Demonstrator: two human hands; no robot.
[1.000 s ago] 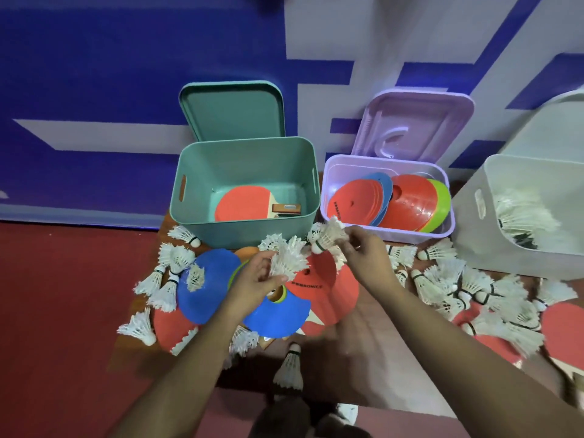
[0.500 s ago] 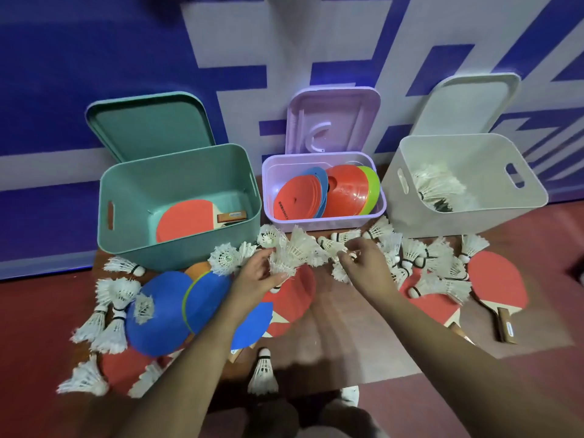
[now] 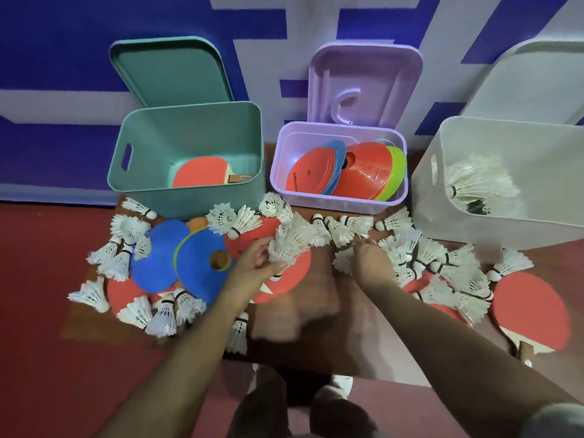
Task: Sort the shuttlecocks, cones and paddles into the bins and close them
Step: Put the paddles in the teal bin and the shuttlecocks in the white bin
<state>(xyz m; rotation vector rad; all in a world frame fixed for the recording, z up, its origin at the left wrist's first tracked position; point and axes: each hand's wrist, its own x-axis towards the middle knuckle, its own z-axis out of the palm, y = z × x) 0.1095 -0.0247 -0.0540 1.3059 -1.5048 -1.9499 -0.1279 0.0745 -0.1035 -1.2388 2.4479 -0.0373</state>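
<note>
Shuttlecocks lie scattered over the table in front of three open bins, with more already in the white bin. Black lettering runs along an orange cone in the lilac bin, too small for me to read. My left hand grips a bunch of them, fingers curled round the corks. My right hand sits knuckles-up among the loose ones; I cannot tell whether it pinches one.

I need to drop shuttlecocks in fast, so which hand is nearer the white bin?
Right. The right hand is among loose shuttlecocks left of the white bin; the left hand is farther left, gripping a bunch of shuttlecocks beside the blue cones.
</note>
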